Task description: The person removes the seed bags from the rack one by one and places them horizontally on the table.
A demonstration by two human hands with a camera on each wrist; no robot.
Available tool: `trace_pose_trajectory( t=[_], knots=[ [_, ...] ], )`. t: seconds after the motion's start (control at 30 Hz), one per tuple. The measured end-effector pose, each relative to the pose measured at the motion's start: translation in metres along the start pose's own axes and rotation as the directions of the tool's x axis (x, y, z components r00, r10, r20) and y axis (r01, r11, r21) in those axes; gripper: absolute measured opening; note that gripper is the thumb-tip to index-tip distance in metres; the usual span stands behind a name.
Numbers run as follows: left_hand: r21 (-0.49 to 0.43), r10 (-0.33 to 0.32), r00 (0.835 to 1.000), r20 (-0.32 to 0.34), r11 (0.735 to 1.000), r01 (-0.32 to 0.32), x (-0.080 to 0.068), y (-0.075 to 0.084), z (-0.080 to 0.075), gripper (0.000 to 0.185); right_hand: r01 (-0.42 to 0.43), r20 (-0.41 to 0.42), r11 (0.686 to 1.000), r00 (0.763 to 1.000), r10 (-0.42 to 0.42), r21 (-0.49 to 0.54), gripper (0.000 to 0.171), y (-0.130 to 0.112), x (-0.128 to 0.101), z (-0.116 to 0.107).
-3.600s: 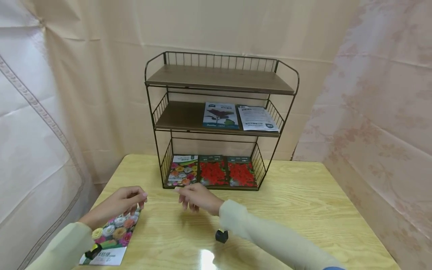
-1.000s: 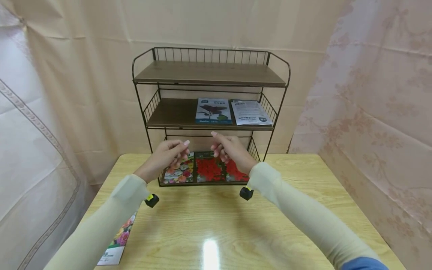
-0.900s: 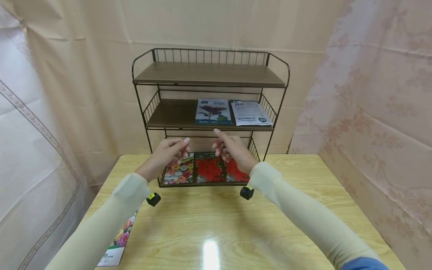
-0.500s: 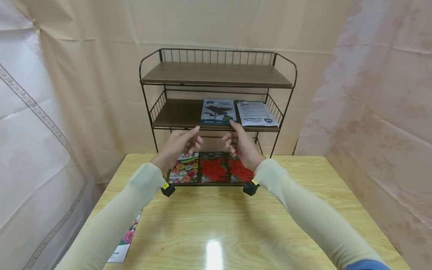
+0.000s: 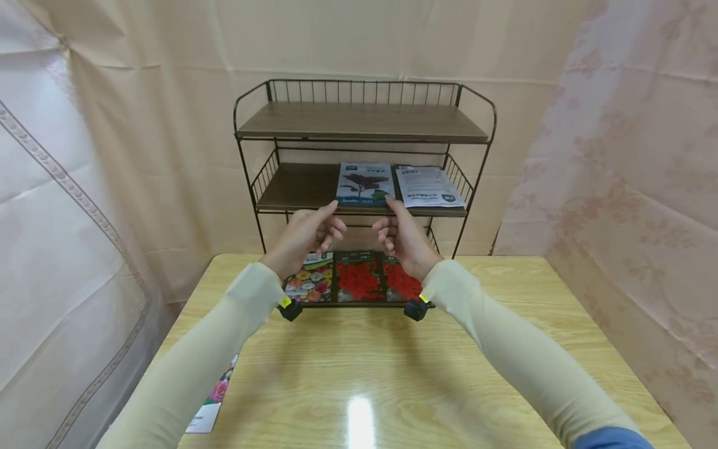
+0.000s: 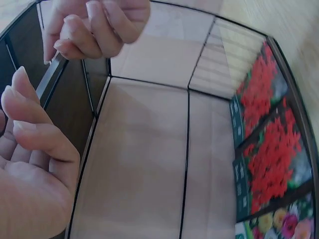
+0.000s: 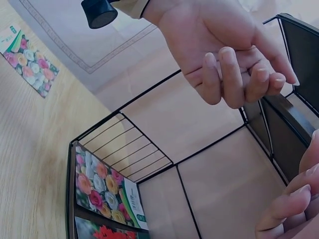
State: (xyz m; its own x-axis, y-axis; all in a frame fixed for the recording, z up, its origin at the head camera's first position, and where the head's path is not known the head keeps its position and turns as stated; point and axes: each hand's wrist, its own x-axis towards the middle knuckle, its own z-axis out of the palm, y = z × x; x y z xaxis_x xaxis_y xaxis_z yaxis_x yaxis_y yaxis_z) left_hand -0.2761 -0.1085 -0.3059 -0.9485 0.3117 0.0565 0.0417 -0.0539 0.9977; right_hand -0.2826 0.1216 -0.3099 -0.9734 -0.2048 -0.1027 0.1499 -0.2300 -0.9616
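Observation:
A seed packet with a dark-leaved plant (image 5: 366, 181) lies on the rack's middle shelf (image 5: 303, 187), its near edge at the shelf front. My left hand (image 5: 300, 240) is at its lower left corner, thumb up by the corner, other fingers loosely bent below the shelf edge. Mirroring it, my right hand (image 5: 409, 240) has its thumb tip over the packet's lower right corner. Whether either thumb touches the packet, I cannot tell. In the left wrist view the left hand's fingers (image 6: 40, 134) curve with nothing between them.
A white printed packet (image 5: 429, 187) lies to the right on the same shelf. Below are a mixed-flower packet (image 5: 310, 284) and two red-flower packets (image 5: 358, 279). Another flower packet (image 7: 31, 59) lies on the table (image 5: 348, 362), partly behind my left arm. Wire rails edge the rack.
Both hands have risen from low over the table to the middle shelf's front edge, moving right and forward over the last second. The packets on the rack have stayed in place.

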Motion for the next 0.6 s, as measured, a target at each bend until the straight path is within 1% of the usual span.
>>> trace_pose_trajectory(
  t=[0.17, 0.37, 0.5, 0.6],
  knots=[
    [-0.043, -0.028, 1.0, -0.013, 0.999, 0.027, 0.0021, 0.0002, 0.0017, 0.061, -0.009, -0.018, 1.0, 1.0, 0.009, -0.006, 0.059, -0.0008, -0.0008, 0.0003],
    [-0.042, -0.046, 0.998, -0.03, 0.998, 0.045, 0.0025, -0.0012, 0.0016, 0.061, -0.015, -0.029, 1.0, 0.999, 0.014, -0.019, 0.049, -0.002, -0.0025, 0.0001],
    [-0.036, -0.05, 0.998, -0.034, 0.998, 0.049, 0.002, -0.0016, 0.0008, 0.058, 0.002, -0.003, 1.0, 1.0, -0.002, -0.017, 0.044, -0.0014, -0.0044, -0.0006],
    [-0.031, -0.05, 0.998, -0.034, 0.998, 0.049, 0.0016, -0.0009, 0.0001, 0.058, 0.015, 0.022, 1.0, 1.0, -0.015, 0.019, 0.04, -0.0001, -0.0067, -0.0015]
  ],
)
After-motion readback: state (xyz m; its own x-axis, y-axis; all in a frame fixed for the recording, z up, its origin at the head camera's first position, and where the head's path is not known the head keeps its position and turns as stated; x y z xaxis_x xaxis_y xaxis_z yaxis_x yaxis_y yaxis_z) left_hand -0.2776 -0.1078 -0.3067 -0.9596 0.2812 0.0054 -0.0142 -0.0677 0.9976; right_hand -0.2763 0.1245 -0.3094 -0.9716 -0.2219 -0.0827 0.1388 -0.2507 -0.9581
